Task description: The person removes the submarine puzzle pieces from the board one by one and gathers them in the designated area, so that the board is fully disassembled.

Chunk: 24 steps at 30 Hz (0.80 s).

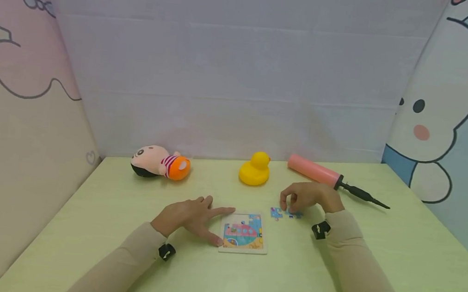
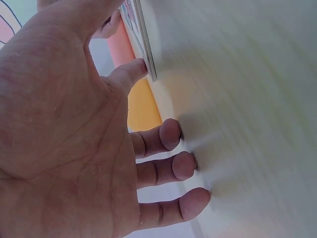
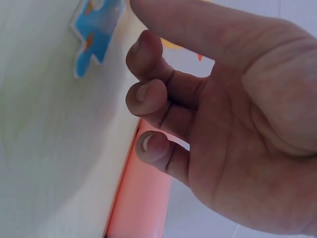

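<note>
A square jigsaw board (image 1: 243, 250) with a pink and blue picture lies flat on the table. Spread along its left side, my left hand (image 1: 192, 215) touches the upper left corner with the index finger and the lower left with the thumb. Its other fingertips (image 2: 184, 165) rest on the tabletop. Right of the board lies a loose jigsaw piece (image 1: 276, 213), with more blue pieces (image 1: 296, 214) beside it. Over these hovers my right hand (image 1: 305, 196), fingers bent down. A blue piece (image 3: 96, 32) shows close by its thumb; whether it is pinched I cannot tell.
Along the back of the table lie a doll in orange shorts (image 1: 161, 163), a yellow rubber duck (image 1: 254, 170) and a pink hand pump (image 1: 315, 170) with a black end. The pump is just behind my right hand. A pale cloth wall (image 1: 239, 81) closes off the back.
</note>
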Tool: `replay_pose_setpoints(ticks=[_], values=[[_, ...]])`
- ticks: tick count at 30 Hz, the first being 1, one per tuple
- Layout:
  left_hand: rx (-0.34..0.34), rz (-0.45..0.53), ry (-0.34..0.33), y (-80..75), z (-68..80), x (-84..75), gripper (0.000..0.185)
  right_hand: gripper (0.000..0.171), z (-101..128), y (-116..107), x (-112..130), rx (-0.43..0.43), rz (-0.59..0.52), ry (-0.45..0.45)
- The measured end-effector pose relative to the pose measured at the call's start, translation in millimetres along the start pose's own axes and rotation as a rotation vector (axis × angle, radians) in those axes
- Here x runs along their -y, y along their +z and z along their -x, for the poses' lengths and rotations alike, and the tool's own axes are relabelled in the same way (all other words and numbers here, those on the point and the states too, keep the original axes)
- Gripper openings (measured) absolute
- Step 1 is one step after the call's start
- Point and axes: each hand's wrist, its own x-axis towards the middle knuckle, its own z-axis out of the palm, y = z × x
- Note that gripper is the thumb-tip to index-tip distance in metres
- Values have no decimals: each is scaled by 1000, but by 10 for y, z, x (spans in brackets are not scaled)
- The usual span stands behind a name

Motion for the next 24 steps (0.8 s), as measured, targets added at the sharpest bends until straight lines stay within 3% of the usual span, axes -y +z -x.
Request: replay_pose_setpoints(ticks=[7, 24], values=[[4, 2, -1, -4, 1, 5, 90, 13, -29, -29, 68, -8, 21, -69], [26, 2, -32, -9, -12, -14, 91, 15, -144, 66, 388, 1, 44, -126]])
